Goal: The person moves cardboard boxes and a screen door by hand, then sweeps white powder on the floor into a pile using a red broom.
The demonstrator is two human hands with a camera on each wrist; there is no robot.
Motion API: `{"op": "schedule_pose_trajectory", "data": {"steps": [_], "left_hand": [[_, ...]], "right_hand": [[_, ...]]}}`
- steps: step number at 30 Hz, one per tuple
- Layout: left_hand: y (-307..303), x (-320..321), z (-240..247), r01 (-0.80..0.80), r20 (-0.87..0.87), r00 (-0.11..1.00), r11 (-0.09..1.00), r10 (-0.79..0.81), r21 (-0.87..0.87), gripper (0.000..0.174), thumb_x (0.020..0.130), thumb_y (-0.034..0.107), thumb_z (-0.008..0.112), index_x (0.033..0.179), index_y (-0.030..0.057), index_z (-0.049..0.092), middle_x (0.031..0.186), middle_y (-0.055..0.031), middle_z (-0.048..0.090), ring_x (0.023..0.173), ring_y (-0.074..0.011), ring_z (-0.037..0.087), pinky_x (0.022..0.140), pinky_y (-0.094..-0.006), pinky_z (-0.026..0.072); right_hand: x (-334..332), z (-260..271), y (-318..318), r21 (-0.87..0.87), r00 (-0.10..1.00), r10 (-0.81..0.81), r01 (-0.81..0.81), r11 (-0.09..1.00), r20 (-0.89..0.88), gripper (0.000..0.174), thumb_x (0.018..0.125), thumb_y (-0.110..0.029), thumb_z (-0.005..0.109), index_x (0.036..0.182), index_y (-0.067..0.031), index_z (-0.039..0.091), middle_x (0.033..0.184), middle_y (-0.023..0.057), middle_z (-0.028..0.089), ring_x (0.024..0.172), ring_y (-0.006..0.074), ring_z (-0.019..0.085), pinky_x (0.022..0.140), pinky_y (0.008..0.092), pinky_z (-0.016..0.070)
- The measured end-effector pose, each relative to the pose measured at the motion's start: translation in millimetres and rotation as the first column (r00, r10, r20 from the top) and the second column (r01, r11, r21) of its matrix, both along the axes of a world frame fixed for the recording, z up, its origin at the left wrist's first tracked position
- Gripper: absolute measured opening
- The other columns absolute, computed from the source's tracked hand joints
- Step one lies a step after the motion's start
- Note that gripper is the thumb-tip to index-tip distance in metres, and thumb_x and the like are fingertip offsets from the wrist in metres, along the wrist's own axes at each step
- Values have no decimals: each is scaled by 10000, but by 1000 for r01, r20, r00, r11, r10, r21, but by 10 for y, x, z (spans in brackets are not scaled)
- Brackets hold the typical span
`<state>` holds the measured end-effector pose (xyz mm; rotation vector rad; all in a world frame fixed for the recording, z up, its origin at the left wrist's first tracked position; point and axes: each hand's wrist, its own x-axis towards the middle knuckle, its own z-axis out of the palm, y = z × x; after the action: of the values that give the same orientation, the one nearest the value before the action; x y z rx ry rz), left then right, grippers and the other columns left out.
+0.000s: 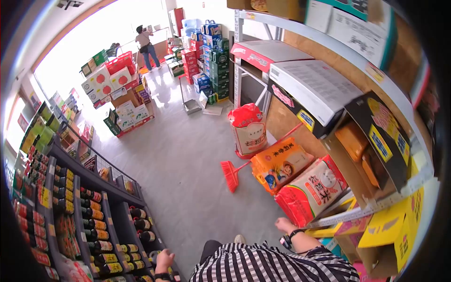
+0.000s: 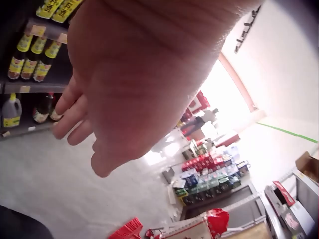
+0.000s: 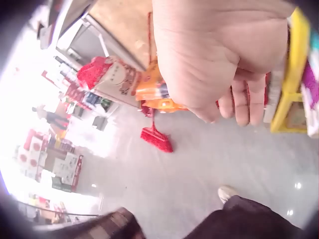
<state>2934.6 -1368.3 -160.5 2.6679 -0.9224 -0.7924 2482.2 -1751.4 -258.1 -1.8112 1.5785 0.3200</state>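
My left hand (image 1: 164,260) hangs at my side near the lower shelf with dark bottles (image 1: 144,236). In the left wrist view the fingers (image 2: 79,117) are loosely bent and hold nothing. On the other side, my right hand (image 1: 284,225) is just below the red and white rice bag (image 1: 312,190). Its relaxed fingers (image 3: 241,102) hang with nothing in them, as the right wrist view shows. Beyond that bag lies an orange rice bag (image 1: 280,164), and farther off stands another rice bag (image 1: 247,129) with a red top. A red broom (image 1: 230,176) rests with its bristles on the floor.
Bottle shelves (image 1: 105,207) line the left side. To the right rises a metal rack with cartons (image 1: 305,87) and a yellow box (image 1: 397,230). Grey floor (image 1: 183,188) runs between them towards stacked boxes (image 1: 218,66) and a person (image 1: 146,44) at the back.
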Motion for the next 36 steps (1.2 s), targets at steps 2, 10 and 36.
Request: {"op": "schedule_pose_trajectory", "data": {"steps": [2, 10, 36], "left_hand": [[-107, 33, 142, -100, -13, 995, 991, 101, 89, 395, 672, 299, 645, 955, 23, 622, 886, -174, 635, 866, -333, 598, 777, -384, 477], [-543, 791, -1061, -49, -350, 924, 954, 156, 297, 296, 795, 214, 602, 987, -11, 601, 919, -162, 629, 883, -269, 583, 761, -336, 463], [-1748, -286, -684, -580, -330, 329, 465, 885, 669, 205, 776, 80, 567, 893, -87, 594, 686, -102, 620, 576, -170, 610, 528, -271, 504]], "right_hand": [[434, -48, -557, -152, 980, 150, -131, 980, 128, 230, 736, -266, 583, 843, -73, 650, 826, 149, 643, 788, 269, 625, 712, 358, 486], [1575, 234, -1741, -103, 975, 139, -122, 987, 176, 219, 741, -271, 569, 822, -84, 650, 839, 144, 640, 847, 287, 610, 757, 362, 472], [1317, -1663, -6572, -359, 717, 128, -486, 797, -685, 343, 780, -162, 480, 1117, -109, 507, 1004, 151, 527, 989, 320, 495, 789, 454, 419]]}}
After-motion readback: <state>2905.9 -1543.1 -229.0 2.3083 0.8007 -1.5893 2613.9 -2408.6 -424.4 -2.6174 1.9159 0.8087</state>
